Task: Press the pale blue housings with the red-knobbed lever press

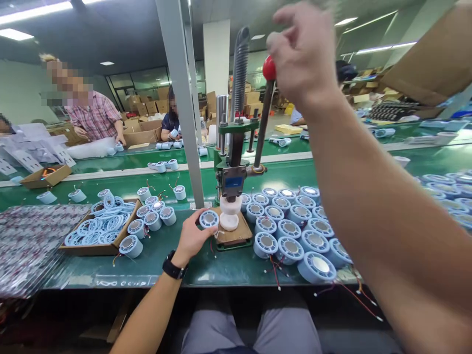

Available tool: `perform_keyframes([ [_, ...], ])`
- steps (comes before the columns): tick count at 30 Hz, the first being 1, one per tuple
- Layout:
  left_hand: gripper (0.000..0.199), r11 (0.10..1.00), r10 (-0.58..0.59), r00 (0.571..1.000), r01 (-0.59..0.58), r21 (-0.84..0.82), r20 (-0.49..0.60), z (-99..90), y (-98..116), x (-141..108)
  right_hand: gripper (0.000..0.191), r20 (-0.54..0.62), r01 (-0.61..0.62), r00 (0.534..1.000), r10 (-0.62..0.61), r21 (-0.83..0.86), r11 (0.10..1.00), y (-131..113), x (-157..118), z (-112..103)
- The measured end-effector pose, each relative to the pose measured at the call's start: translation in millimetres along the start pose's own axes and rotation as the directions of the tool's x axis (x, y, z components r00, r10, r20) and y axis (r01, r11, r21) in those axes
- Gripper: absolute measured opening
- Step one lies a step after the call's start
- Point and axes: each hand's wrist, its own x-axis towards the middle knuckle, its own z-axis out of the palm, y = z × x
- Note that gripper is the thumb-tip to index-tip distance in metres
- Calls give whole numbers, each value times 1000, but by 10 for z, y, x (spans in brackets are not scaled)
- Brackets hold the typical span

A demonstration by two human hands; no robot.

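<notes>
My left hand (191, 235), with a dark band on its wrist, grips a light-blue round motor housing (209, 219) between thumb and fingers, just left of the press's white lower cup (229, 222). Above that cup sits the white upper die (230, 205) of a green hand press (236, 129). Up at the right, my right hand (304, 49) is raised beside the red knob (269, 68) of the press lever (263, 123). Its fingers are loosely bent and apart, blurred by motion, and not wrapped round the knob. Whether the heel of the hand touches the knob I cannot tell.
Several blue housings (290, 250) with trailing wires stand right of the press; more (151, 221) stand left. A cardboard box (92, 250) holds blue rings (117, 222). Bubble wrap (40, 241) lies far left. A grey post (181, 98) rises behind. Two people (96, 115) work across the green conveyor.
</notes>
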Motion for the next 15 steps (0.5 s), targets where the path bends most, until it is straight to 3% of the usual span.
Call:
perform_keyframes([
  [3,46,998,32,999,-34,-48,-37,71,64,286,64,100,-82,992,73,83,993,59,247,192],
  [5,44,996,14,999,-18,-83,-52,139,53,373,66,49,-77,996,72,114,991,101,249,275],
  [11,54,963,26,997,-4,-268,78,490,20,377,71,14,-60,998,58,198,978,166,223,306],
  [15,48,937,42,992,3,-349,121,652,41,415,77,144,-157,983,110,366,917,195,248,325],
])
